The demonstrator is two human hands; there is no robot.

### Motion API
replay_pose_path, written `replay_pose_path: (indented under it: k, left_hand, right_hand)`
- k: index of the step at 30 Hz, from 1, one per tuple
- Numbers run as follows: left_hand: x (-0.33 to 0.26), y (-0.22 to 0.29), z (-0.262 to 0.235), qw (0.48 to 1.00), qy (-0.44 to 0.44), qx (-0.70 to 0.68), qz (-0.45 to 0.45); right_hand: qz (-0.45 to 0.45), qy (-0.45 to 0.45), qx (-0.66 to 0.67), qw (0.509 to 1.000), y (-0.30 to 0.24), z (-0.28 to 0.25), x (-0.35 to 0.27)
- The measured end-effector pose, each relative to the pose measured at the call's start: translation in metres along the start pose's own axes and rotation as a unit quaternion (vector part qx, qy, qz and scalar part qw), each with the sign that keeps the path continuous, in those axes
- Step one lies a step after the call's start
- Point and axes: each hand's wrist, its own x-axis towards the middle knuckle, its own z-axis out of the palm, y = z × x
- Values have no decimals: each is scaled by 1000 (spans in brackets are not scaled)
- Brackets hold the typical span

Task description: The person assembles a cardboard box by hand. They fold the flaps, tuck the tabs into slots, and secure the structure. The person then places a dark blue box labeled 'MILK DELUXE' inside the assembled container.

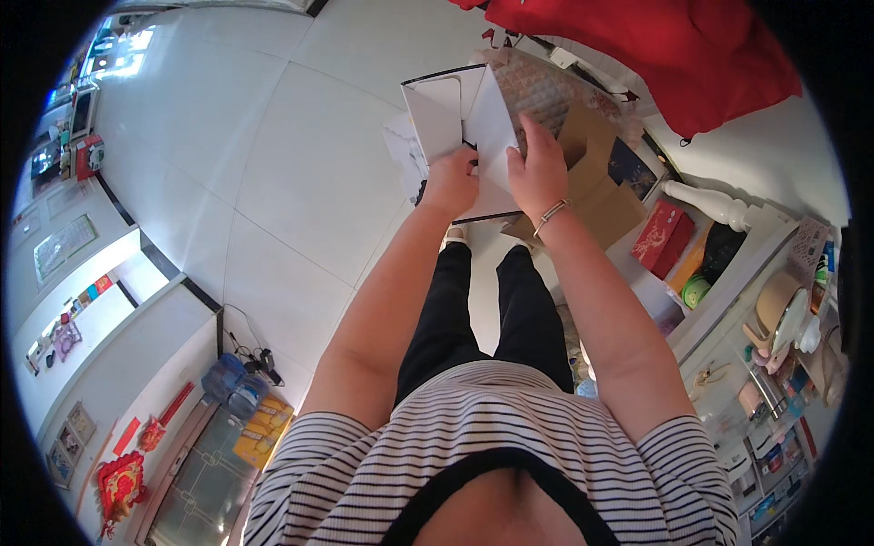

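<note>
An opened white cardboard box [446, 111] with dark edges is held up in front of me, above the floor near my feet. My right hand [539, 171] grips its right wall, thumb toward the inside and fingers along the outside. Inside the opening, my left hand [452, 185] is closed, its fingers curled beside a small black thing [472, 153] whose kind I cannot make out. White crumpled material [403, 146] shows behind the box's left side. The hands hide the lower part of the box's inside.
An open brown carton [596, 173] stands right of my hands, near a quilted cover [537, 89]. A red box [663, 238] lies beside a white turned post [708, 204]. Red cloth [655, 55] hangs at upper right. Water jugs [235, 386] and a yellow carton [264, 431] stand lower left.
</note>
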Motion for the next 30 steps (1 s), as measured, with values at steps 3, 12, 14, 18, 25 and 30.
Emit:
replay_pose_path:
  k: [3, 12, 14, 18, 25, 30]
  left_hand:
    - [2, -3, 1, 1000, 0, -8, -5]
    - [-14, 33, -14, 983, 56, 157, 76]
    - [-30, 36, -22, 971, 32, 220, 92]
    - [-53, 15, -20, 971, 39, 192, 140]
    - [-56, 9, -6, 958, 20, 233, 167]
    - [-56, 9, -3, 952, 18, 263, 153]
  right_hand:
    - [-49, -51, -58, 996, -23, -11, -2]
    - [-301, -189, -180, 917, -17, -6, 18]
    - [-363, -204, -228, 880, -14, -6, 27]
    - [-389, -287, -282, 829, -24, -6, 43]
    - [-351, -396, -296, 795, -28, 1, 61]
    - [-351, -421, -305, 779, -30, 9, 62]
